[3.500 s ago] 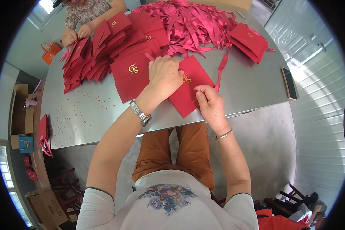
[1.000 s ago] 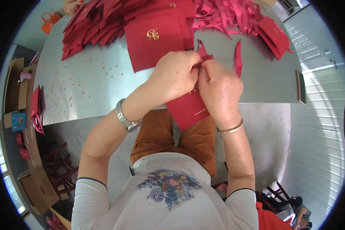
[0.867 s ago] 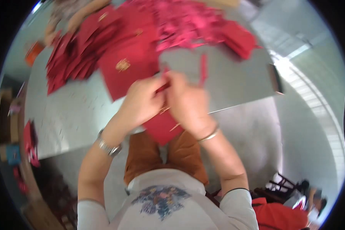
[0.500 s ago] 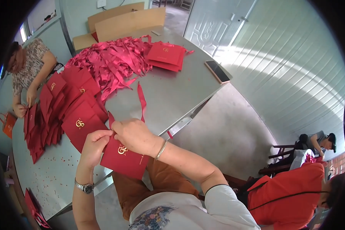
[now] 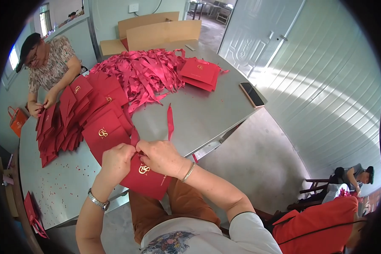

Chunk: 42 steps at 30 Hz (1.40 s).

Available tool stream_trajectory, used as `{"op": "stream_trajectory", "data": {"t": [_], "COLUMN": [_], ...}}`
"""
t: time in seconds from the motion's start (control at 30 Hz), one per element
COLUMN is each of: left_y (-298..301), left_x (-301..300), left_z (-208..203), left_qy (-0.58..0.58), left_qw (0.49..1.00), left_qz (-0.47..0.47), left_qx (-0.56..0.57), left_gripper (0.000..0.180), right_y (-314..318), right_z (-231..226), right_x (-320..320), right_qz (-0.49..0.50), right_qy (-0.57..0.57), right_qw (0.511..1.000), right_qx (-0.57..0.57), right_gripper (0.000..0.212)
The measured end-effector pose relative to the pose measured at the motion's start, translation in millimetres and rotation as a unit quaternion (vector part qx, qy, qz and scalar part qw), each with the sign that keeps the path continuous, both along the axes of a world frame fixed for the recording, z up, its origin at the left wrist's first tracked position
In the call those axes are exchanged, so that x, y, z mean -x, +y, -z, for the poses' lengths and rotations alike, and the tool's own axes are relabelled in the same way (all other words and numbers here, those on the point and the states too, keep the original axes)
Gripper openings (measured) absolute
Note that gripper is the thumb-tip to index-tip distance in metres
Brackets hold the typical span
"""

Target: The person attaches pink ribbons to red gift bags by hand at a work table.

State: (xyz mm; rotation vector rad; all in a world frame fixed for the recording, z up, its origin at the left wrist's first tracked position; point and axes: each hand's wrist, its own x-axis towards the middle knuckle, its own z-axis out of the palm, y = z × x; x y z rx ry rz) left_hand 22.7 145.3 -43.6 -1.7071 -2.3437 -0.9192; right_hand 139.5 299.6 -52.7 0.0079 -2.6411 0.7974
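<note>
My left hand (image 5: pixel 117 161) and my right hand (image 5: pixel 161 157) meet at the top edge of a small red paper bag (image 5: pixel 154 183) with a gold emblem. Both are closed, fingertips pinched together on a red ribbon (image 5: pixel 170 122), whose loose end stands up beyond my right hand. Another stretch of ribbon shows just past the fingertips. The exact spot where the fingers press is partly hidden by the knuckles. Below my hands the bag hangs tilted over my lap at the table's edge. Against my left hand's far side lies another red bag (image 5: pixel 98 142), part of a spread stack.
A heap of red ribbons (image 5: pixel 142 74) and a few red bags (image 5: pixel 199 76) lie toward the far side of the grey table (image 5: pixel 199 114). A phone (image 5: pixel 252 95) rests at its right edge. Across the left side, a co-worker (image 5: pixel 51 63) handles bags. Cardboard boxes (image 5: pixel 165 36) stand behind.
My view has shifted, so the scene sits farther right. My left hand's fingers have curled in more tightly, and the right fingertips have drawn in at the ribbon. The bag stays between my hands.
</note>
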Motion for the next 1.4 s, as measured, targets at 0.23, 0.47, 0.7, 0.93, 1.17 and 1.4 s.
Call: {"op": "stream_trajectory", "data": {"t": [0.23, 0.47, 0.7, 0.93, 1.17, 1.4], "left_y": [-37.3, -38.9, -52.8, -52.5, -52.8, -55.3], "left_x": [48.9, 47.3, -15.4, -11.7, -11.9, -14.5], "left_z": [3.1, 14.8, 21.1, 31.9, 32.9, 33.7], "left_qy": [0.142, -0.002, -0.067, -0.224, -0.25, -0.266], "left_qw": [0.974, 0.974, 0.987, 0.956, 0.948, 0.941], "left_qz": [-0.164, -0.203, -0.144, -0.188, -0.194, -0.207], "left_qx": [0.062, -0.098, 0.032, 0.038, 0.033, 0.029], "left_gripper": [0.014, 0.027, 0.022, 0.02, 0.023, 0.021], "right_y": [2.1, 6.0, 0.0, 19.0, 49.0, 24.8], "right_z": [17.3, 18.8, 15.2, 0.2, 6.6, -27.8], "right_x": [12.2, 14.9, 10.1, -16.6, -51.1, -71.0], "right_qz": [0.045, 0.051, 0.045, 0.026, 0.096, 0.109], "right_qy": [-0.062, -0.06, -0.076, -0.004, 0.172, 0.32], "right_qw": [0.996, 0.996, 0.995, 0.997, 0.941, 0.925], "right_qx": [-0.045, 0.045, 0.035, -0.074, -0.274, -0.171], "right_gripper": [0.02, 0.026, 0.031, 0.021, 0.022, 0.04]}}
